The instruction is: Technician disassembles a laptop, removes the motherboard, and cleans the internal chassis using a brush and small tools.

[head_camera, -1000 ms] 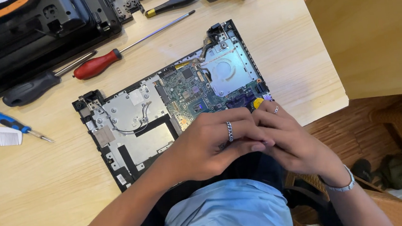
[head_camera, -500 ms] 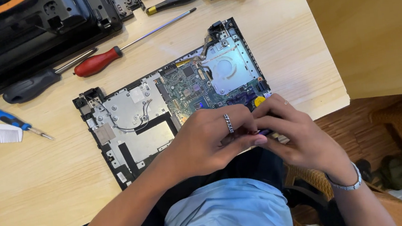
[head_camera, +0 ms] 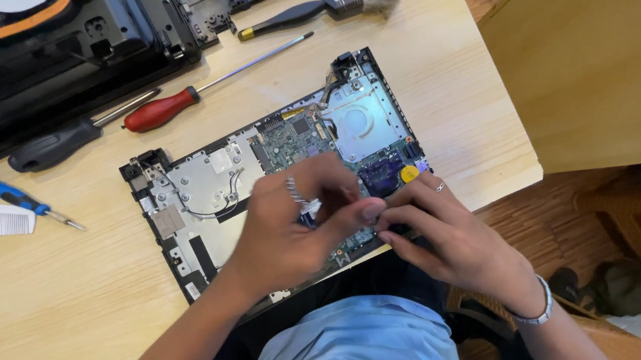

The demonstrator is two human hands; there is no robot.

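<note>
My left hand (head_camera: 294, 230) has slid across the laptop board (head_camera: 271, 161), pinching a small part I can't identify; my right hand (head_camera: 437, 227) meets it.

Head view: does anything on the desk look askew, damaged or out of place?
Nothing looks damaged or spilled. The opened laptop base lies at a slant across the desk, its near edge overhanging slightly under both hands, left hand and right hand. Screwdrivers and a brush lie loose.

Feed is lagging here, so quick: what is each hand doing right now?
Left hand: fingers curled over the laptop board; anything held cannot be told.
Right hand: fingertips on the board's near edge; hold unclear.
</note>
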